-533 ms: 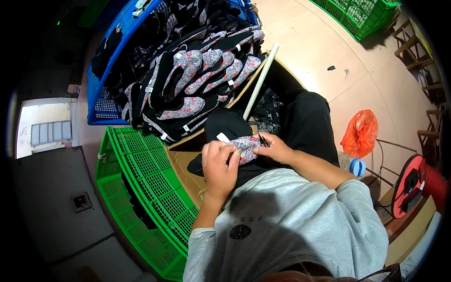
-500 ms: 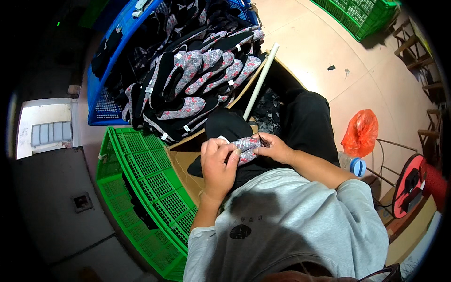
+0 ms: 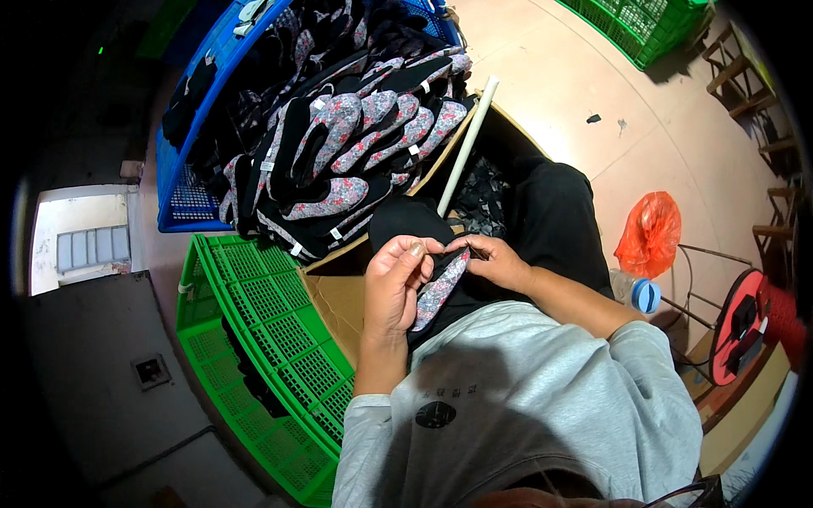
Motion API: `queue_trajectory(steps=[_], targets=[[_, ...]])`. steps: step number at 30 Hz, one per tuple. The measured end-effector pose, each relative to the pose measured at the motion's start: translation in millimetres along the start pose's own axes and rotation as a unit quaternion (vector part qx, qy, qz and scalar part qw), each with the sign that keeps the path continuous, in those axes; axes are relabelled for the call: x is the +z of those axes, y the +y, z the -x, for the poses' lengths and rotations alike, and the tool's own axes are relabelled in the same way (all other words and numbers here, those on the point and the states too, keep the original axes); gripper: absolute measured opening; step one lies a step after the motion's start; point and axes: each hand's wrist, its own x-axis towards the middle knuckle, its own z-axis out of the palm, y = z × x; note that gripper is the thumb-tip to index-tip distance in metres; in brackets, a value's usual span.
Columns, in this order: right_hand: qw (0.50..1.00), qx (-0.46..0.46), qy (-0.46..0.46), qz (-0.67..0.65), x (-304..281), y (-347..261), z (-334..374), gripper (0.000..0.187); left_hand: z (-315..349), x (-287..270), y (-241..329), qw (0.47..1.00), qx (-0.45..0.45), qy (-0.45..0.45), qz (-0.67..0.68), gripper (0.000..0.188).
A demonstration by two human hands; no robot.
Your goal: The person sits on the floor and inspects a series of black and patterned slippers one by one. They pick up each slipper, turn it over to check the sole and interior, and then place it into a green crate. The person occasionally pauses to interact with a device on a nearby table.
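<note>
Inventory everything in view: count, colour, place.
crate: one, blue, upper left
slippers: many, floral and black, heaped at crate
baskets: two, green, left and top right
carton: one, brown, centre
pole: one, whitish, leaning at carton
bag: one, red, right
jar: one, clear, blue lid, by bag
round stool: one, red, right edge
wooden stools: several, brown, upper right
floral piece: one, grey and red, between hands
shirt: one, grey, lower centre
left hand: one, bare, beside floral piece
right hand: one, bare, pinching floral piece
</note>
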Motion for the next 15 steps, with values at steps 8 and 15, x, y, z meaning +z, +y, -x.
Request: queue_trajectory(steps=[8,15], targets=[[0.997,0.058,0.027,0.037,1,-28,-2,0.04,-11,-8,-12,0.98,0.129,0.009,0.149,0.01],[0.994,0.066,0.069,-0.053,-20,-61,8,0.037,-13,-6,-21,0.964,0.171,0.015,0.203,0.01]])
